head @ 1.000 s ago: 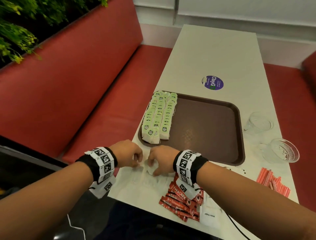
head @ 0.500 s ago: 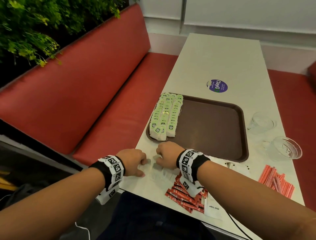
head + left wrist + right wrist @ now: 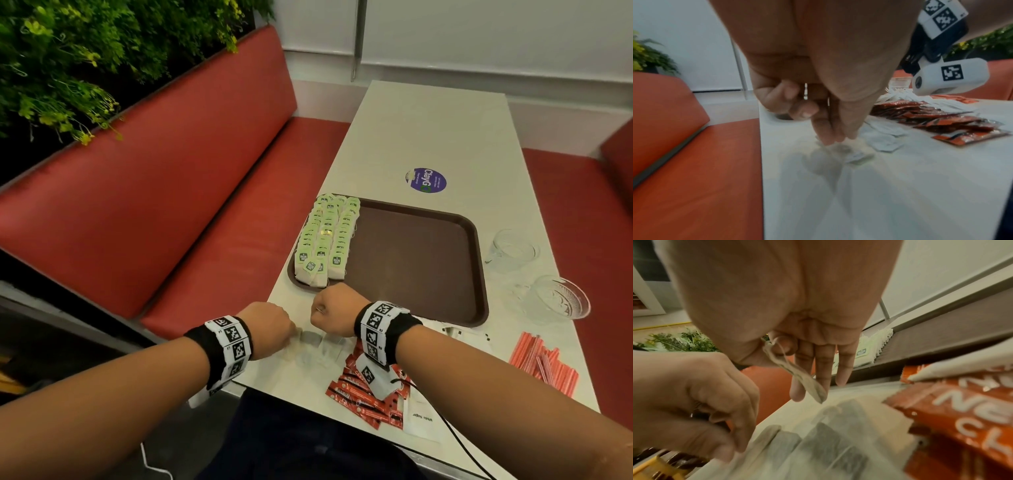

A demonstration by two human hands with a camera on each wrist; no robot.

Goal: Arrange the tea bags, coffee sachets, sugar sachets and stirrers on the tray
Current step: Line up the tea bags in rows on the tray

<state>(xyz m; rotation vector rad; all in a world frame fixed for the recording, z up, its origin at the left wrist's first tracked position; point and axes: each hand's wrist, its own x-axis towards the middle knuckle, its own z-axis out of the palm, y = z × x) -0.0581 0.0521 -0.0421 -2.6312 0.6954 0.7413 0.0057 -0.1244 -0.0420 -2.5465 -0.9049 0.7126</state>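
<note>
A brown tray [image 3: 421, 260] lies on the white table, with rows of green-tagged tea bags [image 3: 329, 236] along its left side. Just in front of the tray's near left corner, a few loose tea bags [image 3: 315, 346] lie on the table between my hands. My left hand [image 3: 272, 329] pinches one tea bag [image 3: 840, 148] against the table. My right hand [image 3: 330, 313] pinches another tea bag [image 3: 807, 382] between thumb and forefinger, and it hangs just above the table. Red coffee sachets [image 3: 370, 394], a white sugar sachet [image 3: 419, 416] and red-striped stirrers [image 3: 544, 366] lie near the front edge.
Two clear glasses [image 3: 513, 250] [image 3: 561, 301] stand to the right of the tray. A purple sticker [image 3: 426, 180] sits on the table beyond it. A red bench [image 3: 205, 212] runs along the left table edge, with plants above it.
My right hand has lifted a little towards the tray's near edge with a tea bag pinched in it. My left hand stays at the loose tea bags. The head view has tilted up.
</note>
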